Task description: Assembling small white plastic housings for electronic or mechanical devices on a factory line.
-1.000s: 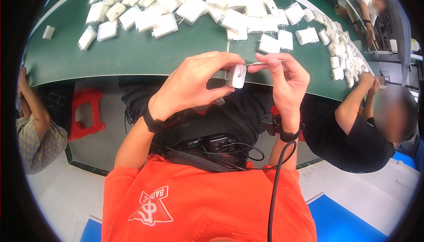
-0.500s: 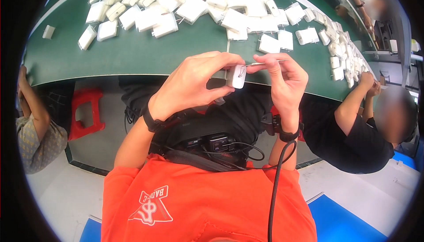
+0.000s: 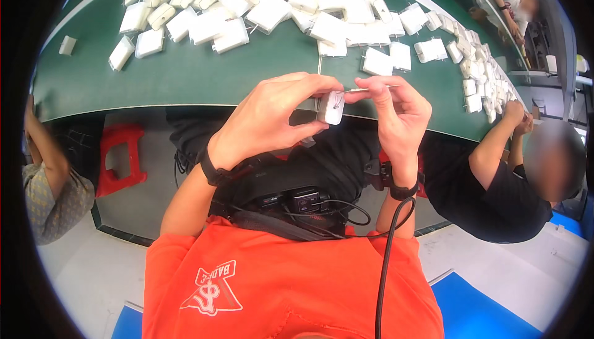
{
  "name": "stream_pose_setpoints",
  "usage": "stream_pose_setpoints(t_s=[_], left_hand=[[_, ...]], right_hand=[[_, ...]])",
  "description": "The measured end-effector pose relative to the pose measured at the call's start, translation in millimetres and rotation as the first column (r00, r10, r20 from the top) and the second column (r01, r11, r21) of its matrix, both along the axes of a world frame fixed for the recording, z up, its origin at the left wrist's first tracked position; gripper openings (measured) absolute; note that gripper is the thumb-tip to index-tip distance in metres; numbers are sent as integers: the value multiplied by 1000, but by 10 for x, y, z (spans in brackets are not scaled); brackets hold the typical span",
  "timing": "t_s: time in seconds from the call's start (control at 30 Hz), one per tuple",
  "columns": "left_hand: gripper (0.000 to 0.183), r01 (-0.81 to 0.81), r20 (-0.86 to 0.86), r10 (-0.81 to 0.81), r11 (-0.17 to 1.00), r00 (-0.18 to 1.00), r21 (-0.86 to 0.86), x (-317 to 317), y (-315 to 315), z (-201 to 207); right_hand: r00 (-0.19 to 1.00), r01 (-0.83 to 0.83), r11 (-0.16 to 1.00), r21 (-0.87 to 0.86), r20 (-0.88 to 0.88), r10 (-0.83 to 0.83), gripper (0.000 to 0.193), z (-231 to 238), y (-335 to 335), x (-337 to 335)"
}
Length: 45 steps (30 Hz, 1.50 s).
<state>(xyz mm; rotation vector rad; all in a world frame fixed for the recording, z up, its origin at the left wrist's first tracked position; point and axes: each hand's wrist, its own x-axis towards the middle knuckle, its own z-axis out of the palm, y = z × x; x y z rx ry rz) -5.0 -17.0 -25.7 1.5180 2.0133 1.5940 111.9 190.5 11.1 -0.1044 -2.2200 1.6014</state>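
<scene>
Between the thumb and fingers of my left hand (image 3: 272, 107) is a white plug-in charger housing (image 3: 335, 114), held near the table's front edge. Its end face is turned up toward me, and thin dark wires show there. My right hand (image 3: 403, 113) pinches slim metal tweezers (image 3: 356, 90). Their tip meets the wires at the housing's upper edge; whether it grips one is too small to tell. Beyond my hands lies a big heap of similar white charger housings (image 3: 269, 12), many with metal pins sticking out.
The green table (image 3: 204, 79) curves across in front of me. More white housings (image 3: 476, 70) are piled along its right side, by a co-worker in black (image 3: 495, 184). Another person (image 3: 52, 184) sits at the left, near a red stool (image 3: 120, 159). A black cable (image 3: 387, 265) runs from my right wrist.
The tweezers have tilted slightly at the housing, and the wires on its end face sit a little differently. Both hands stay nearly in place.
</scene>
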Motion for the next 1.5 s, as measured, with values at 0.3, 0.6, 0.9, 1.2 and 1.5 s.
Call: stream_pose_setpoints(t_s=[0.3, 0.6, 0.9, 1.2, 1.5], left_hand=[[57, -5, -10, 5, 1000, 1000, -4, 5, -3, -4], [59, -4, -26, 5, 1000, 1000, 23, 2, 7, -10], [59, -9, -42, 10, 1000, 999, 21, 0, 7, -23], [57, -27, -61, 29, 999, 998, 27, 10, 12, -36], [52, -22, -65, 25, 999, 998, 35, 6, 9, -28]], right_hand=[[999, 26, 995, 95, -24, -24, 16, 35, -26, 3], [998, 41, 997, 67, -46, -38, 13, 33, -43, -11], [997, 65, 949, 308, -50, -52, 6, 205, -114, -75], [995, 88, 840, 535, -85, -49, 7, 293, -191, -99], [996, 37, 770, 637, -84, 22, 9, 361, -207, -128]])
